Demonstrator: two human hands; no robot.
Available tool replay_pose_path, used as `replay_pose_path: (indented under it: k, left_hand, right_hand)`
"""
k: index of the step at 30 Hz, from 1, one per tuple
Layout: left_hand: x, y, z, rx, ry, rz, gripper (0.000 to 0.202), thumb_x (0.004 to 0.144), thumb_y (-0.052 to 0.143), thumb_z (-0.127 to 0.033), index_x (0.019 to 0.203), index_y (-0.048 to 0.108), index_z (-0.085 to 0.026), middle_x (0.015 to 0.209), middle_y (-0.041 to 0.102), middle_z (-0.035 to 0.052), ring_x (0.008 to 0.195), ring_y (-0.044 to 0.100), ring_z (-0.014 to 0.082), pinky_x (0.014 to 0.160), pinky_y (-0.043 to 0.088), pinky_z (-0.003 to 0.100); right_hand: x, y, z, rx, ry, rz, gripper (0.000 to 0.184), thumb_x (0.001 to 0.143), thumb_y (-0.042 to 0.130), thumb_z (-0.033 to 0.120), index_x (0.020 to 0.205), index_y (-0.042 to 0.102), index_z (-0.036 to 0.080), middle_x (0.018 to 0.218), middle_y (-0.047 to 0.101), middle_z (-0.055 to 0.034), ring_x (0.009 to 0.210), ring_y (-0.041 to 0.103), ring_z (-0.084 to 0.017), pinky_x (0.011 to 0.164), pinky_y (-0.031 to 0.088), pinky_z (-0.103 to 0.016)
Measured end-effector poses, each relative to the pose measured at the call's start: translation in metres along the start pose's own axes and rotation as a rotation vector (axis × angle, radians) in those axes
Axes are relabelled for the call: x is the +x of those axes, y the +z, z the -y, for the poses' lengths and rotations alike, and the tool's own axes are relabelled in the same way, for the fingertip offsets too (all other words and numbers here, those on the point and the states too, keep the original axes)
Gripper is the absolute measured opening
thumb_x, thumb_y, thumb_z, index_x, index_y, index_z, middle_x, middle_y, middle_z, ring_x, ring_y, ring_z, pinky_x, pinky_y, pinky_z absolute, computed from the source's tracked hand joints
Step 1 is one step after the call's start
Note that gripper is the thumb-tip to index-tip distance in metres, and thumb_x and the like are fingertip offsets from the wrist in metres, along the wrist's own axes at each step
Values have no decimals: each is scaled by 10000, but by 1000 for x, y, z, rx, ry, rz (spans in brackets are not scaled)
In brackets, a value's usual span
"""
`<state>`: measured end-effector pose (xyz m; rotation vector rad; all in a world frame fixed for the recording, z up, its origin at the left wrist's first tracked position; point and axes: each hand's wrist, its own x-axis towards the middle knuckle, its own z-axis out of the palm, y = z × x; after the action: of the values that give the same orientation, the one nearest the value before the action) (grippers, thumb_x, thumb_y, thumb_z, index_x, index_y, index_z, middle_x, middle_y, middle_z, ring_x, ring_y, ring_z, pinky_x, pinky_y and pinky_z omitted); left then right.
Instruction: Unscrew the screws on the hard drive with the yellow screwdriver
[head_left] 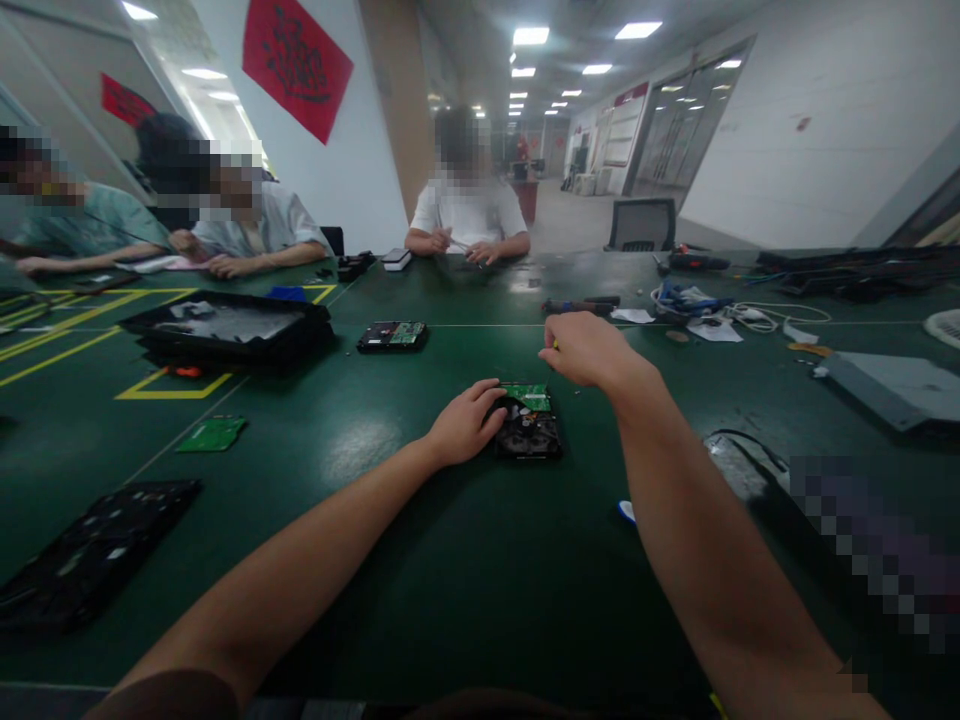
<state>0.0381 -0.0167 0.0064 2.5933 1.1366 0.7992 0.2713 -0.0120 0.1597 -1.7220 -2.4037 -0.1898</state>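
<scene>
The left hand (469, 425), unclenched, rests against the drive (529, 432) just to that hand's right; even pressure should keep it steady. The right hand (589, 350), beyond it, clenches a mostly hidden yellow item (556, 345).

black trays (240, 352) lie stacked at the left near yellow tape lines (60, 355); at the right, a grey metal case (892, 385); across the green table (420, 570), a person in white (469, 212) and a mesh-backed chair (643, 225)
</scene>
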Motion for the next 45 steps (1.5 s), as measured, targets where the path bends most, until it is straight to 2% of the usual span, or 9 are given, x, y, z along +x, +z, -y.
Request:
replay_pose_path:
  k: [6,12,18,23,25,29,35,40,45]
  left_hand:
    - [0,-2,-2,0,-3,8,434,1064,466,-393,1431,570,-186,1536,518,150,1420,523,304,1207,436,480]
    - [0,-1,-2,-2,-10,4,426,1061,476,-392,1432,572,-206,1540,519,131,1414,533,292,1207,438,469]
    - [0,-1,-1,4,-6,14,436,1063,463,-399,1435,565,-195,1548,510,135,1418,526,297,1213,432,462]
    - [0,0,1,18,-12,23,449,1066,454,-412,1435,563,-180,1547,508,143,1423,519,300,1219,422,466]
    - [0,1,1,18,-16,23,452,1066,452,-415,1434,563,-176,1546,508,146,1417,525,299,1216,426,462]
    - [0,0,0,12,-6,15,446,1067,452,-408,1431,567,-178,1542,512,144,1421,524,294,1217,426,451]
    - [0,0,-1,11,-9,16,444,1067,458,-400,1431,567,-171,1536,517,152,1409,534,299,1208,435,462]
    - [0,0,0,8,-7,11,443,1068,460,-404,1434,565,-177,1540,513,152,1414,529,300,1207,434,469]
    - [0,-1,-1,12,-9,17,441,1068,466,-400,1436,562,-178,1541,514,154,1418,525,304,1207,432,478]
  right_hand:
    - [2,5,-4,93,-66,-2,197,843,625,128,1019,692,185,1075,735,-152,996,698,-304,824,514,-387]
    - [0,0,0,-4,99,1,198,948,594,289,1037,709,155,1040,738,-223,966,709,-365,785,521,-455]
    - [-1,-1,3,35,25,14,238,882,602,161,1097,704,149,1138,729,-202,1011,705,-337,815,525,-414]
    - [-1,0,6,-68,191,6,359,967,557,292,1229,679,80,1150,714,-270,1030,711,-382,834,527,-454]
    - [-2,-1,7,-61,177,13,374,948,551,263,1254,667,82,1210,690,-272,1045,706,-378,833,529,-447]
    - [-1,0,7,1,56,8,308,904,544,173,1167,698,130,1179,712,-209,1027,706,-339,823,531,-419]
    - [0,2,7,-75,177,-24,344,963,530,266,1204,685,76,1118,718,-261,998,711,-387,795,531,-465]
    - [-2,-1,10,5,45,-2,293,894,554,151,1139,712,129,1138,727,-199,1002,700,-326,811,517,-411]
    - [2,3,12,-55,120,-46,303,957,544,253,1131,736,96,1038,743,-244,974,715,-388,782,526,-467]
